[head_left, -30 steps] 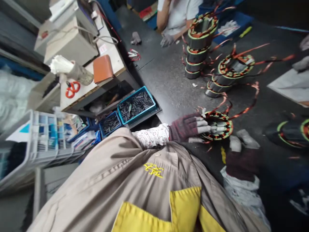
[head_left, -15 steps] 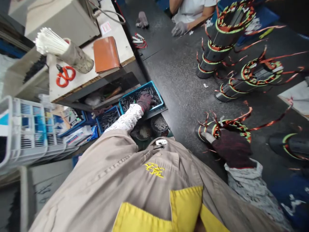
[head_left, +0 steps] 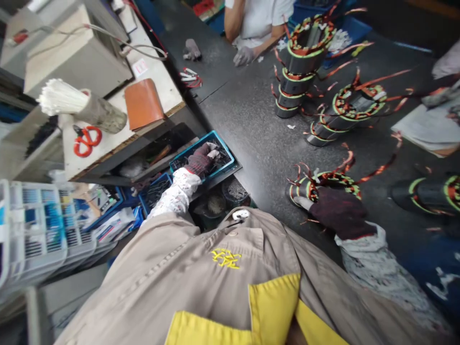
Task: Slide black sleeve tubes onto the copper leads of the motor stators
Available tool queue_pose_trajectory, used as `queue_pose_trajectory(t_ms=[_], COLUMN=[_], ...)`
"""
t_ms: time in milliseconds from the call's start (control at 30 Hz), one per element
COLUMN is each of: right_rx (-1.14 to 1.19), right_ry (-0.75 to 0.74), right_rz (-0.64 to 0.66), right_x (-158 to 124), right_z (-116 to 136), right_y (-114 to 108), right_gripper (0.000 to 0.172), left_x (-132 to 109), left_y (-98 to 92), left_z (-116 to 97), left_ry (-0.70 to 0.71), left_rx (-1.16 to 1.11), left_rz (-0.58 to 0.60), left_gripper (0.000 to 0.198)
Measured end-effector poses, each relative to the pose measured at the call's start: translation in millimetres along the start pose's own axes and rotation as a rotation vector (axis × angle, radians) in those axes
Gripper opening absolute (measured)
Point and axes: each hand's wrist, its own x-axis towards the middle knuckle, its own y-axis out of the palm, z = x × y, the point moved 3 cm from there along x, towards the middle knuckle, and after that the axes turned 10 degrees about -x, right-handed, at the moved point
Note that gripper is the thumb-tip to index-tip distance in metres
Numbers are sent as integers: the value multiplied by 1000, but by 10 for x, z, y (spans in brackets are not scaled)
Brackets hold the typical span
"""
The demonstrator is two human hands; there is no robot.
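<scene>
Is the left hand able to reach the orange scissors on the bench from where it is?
Probably yes, with a stretch. The left hand is in the blue tray, and it looks like only the bench edge lies between it and the orange-handled scissors.

One maroon glove (head_left: 199, 160) with grey fingertips sits in a teal tray (head_left: 223, 147) of dark grey pins (head_left: 220, 160). The other glove (head_left: 339, 213) lies on a stator (head_left: 334, 179) ringed in lime green and laced with orange-red and black wire (head_left: 377, 170). The sleeve (head_left: 178, 194) is white, speckled with a faint print; the shirt (head_left: 151, 273) is beige, with yellow embroidery (head_left: 225, 258) and a yellow pocket (head_left: 273, 306).
</scene>
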Motion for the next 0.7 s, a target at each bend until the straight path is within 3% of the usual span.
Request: queue_pose_trajectory(t_ms=[200,300,400,700], right_rx=[-72,-64,-63,8], right_ry=[-141,-173,-174,-152], right_rz=[-59,-61,-62,-59], right_x=[-72,-78,-69,-54], right_z=[37,30,26,39], right_y=[-91,-111,-88,-83], right_gripper=[51,58,63,61], left_x=[-448,-595,-609,-493], left_y=[1311,1761,1919,1903], left_z=[-126,-196,-241,-355], left_ry=[-104,-156,-159,-107], left_rx=[-306,-325,-272,-218], left_rz=[407,528,535,624], left_gripper=[62,65,61,60])
